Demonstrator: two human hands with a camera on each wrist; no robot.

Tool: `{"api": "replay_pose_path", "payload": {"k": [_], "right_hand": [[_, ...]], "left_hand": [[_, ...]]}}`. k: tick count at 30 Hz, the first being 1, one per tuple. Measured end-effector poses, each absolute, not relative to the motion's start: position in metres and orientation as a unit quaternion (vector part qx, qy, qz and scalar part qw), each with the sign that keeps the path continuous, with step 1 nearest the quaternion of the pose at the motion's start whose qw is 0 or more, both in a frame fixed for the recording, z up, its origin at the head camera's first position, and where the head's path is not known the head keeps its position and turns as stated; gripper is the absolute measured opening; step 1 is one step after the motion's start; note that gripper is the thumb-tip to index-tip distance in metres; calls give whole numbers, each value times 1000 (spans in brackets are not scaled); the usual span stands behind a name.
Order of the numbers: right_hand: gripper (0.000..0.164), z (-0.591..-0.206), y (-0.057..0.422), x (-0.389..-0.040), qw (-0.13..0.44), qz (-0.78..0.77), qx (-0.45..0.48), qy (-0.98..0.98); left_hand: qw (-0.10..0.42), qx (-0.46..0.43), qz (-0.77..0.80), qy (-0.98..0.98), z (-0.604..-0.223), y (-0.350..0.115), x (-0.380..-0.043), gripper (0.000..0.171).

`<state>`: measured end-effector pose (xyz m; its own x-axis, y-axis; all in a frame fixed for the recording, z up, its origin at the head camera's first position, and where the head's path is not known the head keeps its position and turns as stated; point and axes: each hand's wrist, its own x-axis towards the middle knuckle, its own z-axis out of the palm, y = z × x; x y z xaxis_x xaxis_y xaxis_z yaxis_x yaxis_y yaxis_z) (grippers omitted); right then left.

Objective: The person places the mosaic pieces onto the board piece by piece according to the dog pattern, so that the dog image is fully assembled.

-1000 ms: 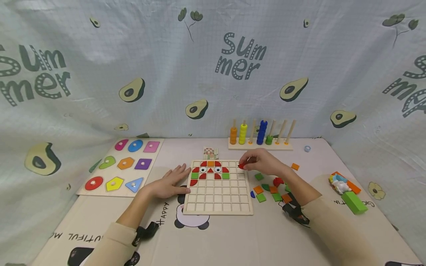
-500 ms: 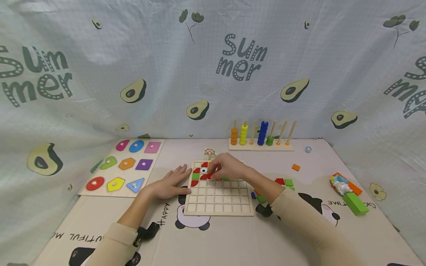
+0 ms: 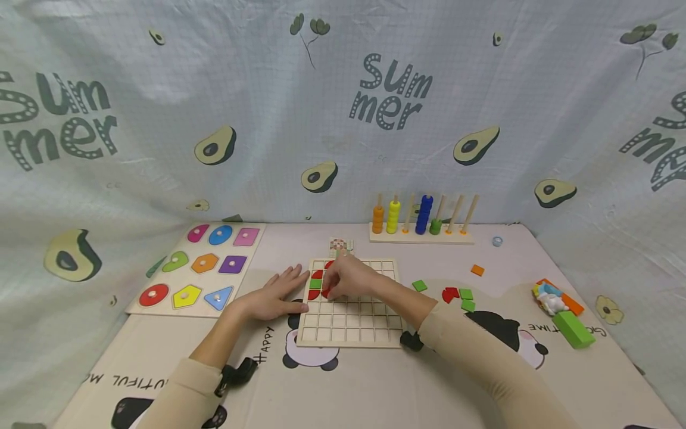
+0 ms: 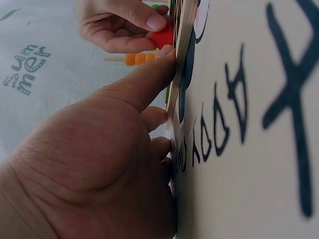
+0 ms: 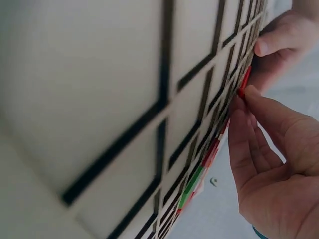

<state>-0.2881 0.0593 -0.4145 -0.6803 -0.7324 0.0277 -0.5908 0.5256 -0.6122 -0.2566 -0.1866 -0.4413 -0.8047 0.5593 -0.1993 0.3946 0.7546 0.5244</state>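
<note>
A wooden grid board [image 3: 351,328] lies on the table, with coloured tiles along its far left part. My right hand [image 3: 351,277] is over these and hides most of them. Its thumb and fingers pinch a red tile [image 4: 162,37], low over the board, one cell right of a red quarter-round tile [image 3: 313,295]. Whether the held tile touches its cell I cannot tell. A green square tile [image 3: 315,284] shows in the left column. Flat beside the board, my left hand [image 3: 270,298] has its fingers spread, with the thumb at the board's left edge.
On the left is a shape puzzle [image 3: 218,280]. A peg stacker [image 3: 420,236] stands behind, near a small picture card [image 3: 339,245]. Loose tiles, such as a green one [image 3: 420,285], lie right of the board. Farther right are a green block [image 3: 573,329] and a small toy figure [image 3: 552,298].
My right hand has carried the red tile from the board's far right corner leftward to the left columns, then slightly farther left and down. My left hand has stayed in place.
</note>
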Motion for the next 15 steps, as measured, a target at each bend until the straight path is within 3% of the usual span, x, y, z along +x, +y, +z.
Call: {"api": "replay_pose_path", "payload": {"k": [15], "right_hand": [[15, -419, 62, -286, 104, -252, -382, 883]], "left_hand": [[175, 252, 237, 922, -439, -186, -255, 86]]}}
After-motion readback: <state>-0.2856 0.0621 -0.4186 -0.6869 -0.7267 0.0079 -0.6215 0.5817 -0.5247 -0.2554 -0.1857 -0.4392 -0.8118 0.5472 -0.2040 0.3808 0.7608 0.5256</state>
